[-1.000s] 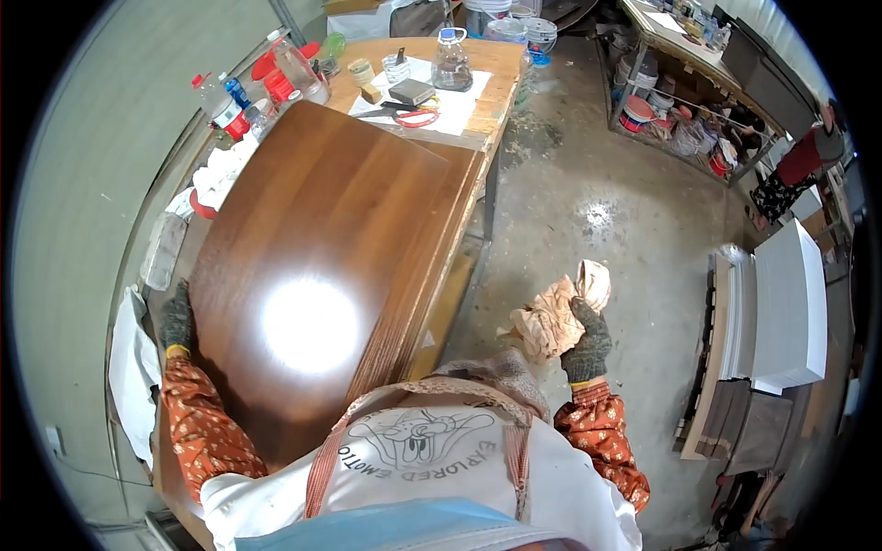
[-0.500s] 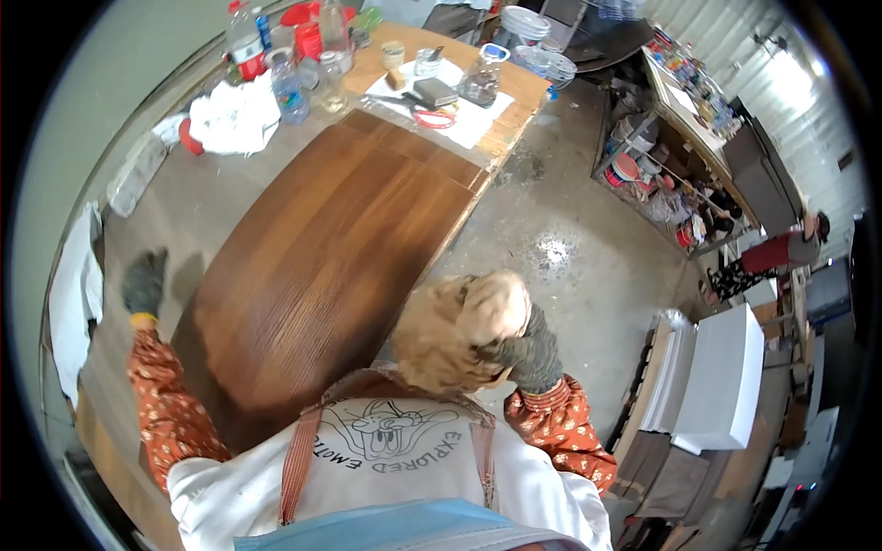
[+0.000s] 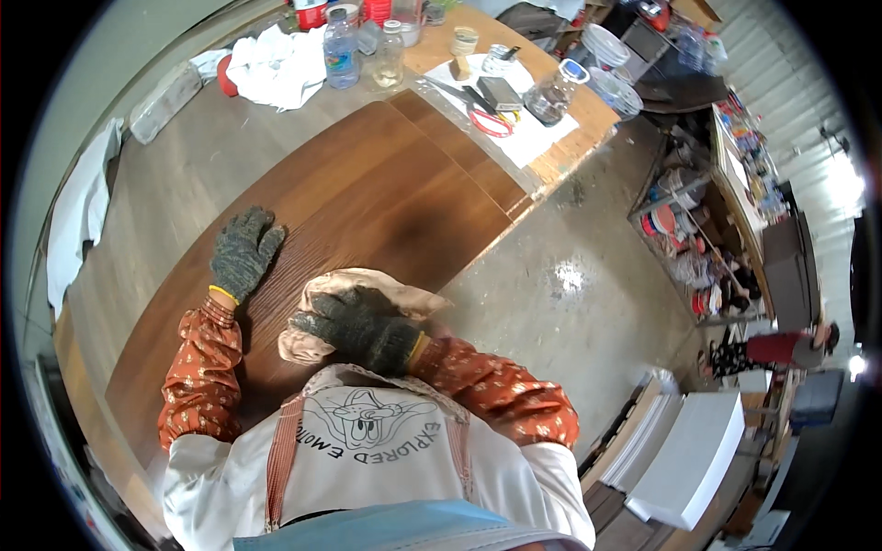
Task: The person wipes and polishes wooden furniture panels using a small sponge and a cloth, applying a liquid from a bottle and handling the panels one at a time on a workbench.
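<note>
A brown wood-grain panel (image 3: 367,174) with one curved edge lies on the workbench before me. On its near part rests my left hand (image 3: 245,253), in a dark grey knit glove, flat with the fingers stretched out and nothing in it. My right hand (image 3: 358,326), gloved alike, presses a crumpled beige cloth (image 3: 404,297) against the panel's near right part. Its fingers bend over the cloth, whose bulk sticks out around the glove. Part of the cloth is hidden under the hand.
Beyond the panel lie red-handled scissors (image 3: 490,122), a grey block (image 3: 499,94) and a jug (image 3: 556,92). Bottles (image 3: 341,50) and white rags (image 3: 278,66) stand and lie at the back left. White boards (image 3: 684,459) are stacked at right; a person (image 3: 781,349) stands farther off.
My right hand has brought the cloth leftward from beside the bench down onto the panel. My left hand has moved right, from the grey surface onto the panel. The view has shifted.
</note>
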The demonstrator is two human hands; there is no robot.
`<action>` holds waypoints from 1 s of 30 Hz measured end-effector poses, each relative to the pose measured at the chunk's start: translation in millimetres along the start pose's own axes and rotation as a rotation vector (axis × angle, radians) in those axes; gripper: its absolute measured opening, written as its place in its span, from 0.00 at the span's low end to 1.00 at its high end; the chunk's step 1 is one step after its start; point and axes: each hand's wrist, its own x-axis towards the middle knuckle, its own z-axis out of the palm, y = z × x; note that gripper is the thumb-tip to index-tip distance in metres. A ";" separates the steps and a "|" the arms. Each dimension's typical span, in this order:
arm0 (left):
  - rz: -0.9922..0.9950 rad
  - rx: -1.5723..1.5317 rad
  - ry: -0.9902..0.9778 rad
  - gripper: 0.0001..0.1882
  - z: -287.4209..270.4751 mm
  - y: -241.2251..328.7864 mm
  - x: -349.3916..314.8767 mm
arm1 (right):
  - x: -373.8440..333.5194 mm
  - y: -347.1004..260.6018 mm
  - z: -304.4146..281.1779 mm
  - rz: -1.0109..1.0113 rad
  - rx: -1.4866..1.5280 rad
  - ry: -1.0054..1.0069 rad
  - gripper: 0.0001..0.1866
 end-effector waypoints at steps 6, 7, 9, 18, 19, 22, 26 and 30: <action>-0.058 0.124 0.218 0.22 29.5 -8.7 -46.3 | 8.7 115.7 -97.3 0.216 0.313 -0.198 0.20; -0.101 0.131 0.206 0.22 28.1 -1.3 -50.8 | -2.3 143.9 -111.9 0.278 0.167 -0.211 0.23; -0.186 0.203 0.251 0.21 20.3 10.3 -54.0 | -31.9 201.0 -137.9 0.480 -0.175 -0.225 0.27; -0.545 0.312 0.249 0.20 27.1 71.9 -82.8 | -36.1 265.2 -181.4 0.749 0.051 0.359 0.42; -0.561 0.310 0.265 0.20 25.0 76.4 -81.6 | -17.7 248.8 -182.5 0.738 0.075 0.298 0.41; -0.657 0.079 0.328 0.24 22.0 101.4 -79.0 | 20.2 223.0 -163.4 0.510 0.230 0.118 0.36; -0.562 -0.522 0.573 0.32 10.4 156.7 -60.9 | 32.1 188.4 -135.1 -0.116 0.269 -0.160 0.30; -0.542 -0.229 0.596 0.31 16.4 167.0 -74.4 | 50.1 158.5 -136.4 -0.432 0.212 -0.473 0.32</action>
